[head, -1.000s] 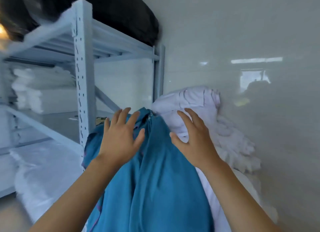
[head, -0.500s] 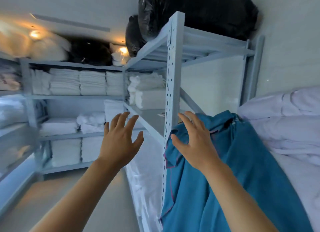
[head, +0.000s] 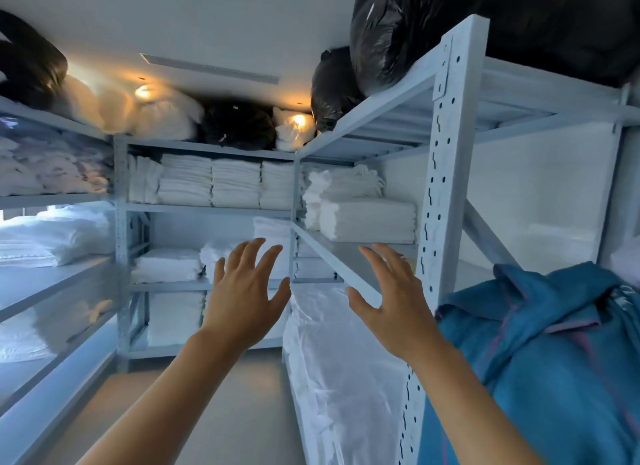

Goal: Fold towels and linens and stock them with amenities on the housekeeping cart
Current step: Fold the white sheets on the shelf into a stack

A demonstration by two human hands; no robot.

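My left hand (head: 246, 294) and my right hand (head: 393, 300) are raised in front of me, fingers spread, holding nothing. Both are in the air before grey metal shelving (head: 445, 201). Stacks of folded white towels (head: 235, 184) fill the back shelves. Another folded white stack (head: 367, 220) lies on the right-hand shelf just beyond my right hand. A blue cloth bag (head: 550, 353) bulges at the lower right, apart from my right hand.
Black plastic bags (head: 450, 24) and white bundles (head: 166, 118) sit on the top shelves. A white plastic-wrapped bundle (head: 343, 367) leans under the right shelf. Left shelves (head: 52, 291) hold white pillows and linens. Bare floor (head: 221, 405) runs between the racks.
The view has swung left from the blue bag and white linen pile to the shelving room. Both hands have left the blue bag and stay raised, spread and empty.
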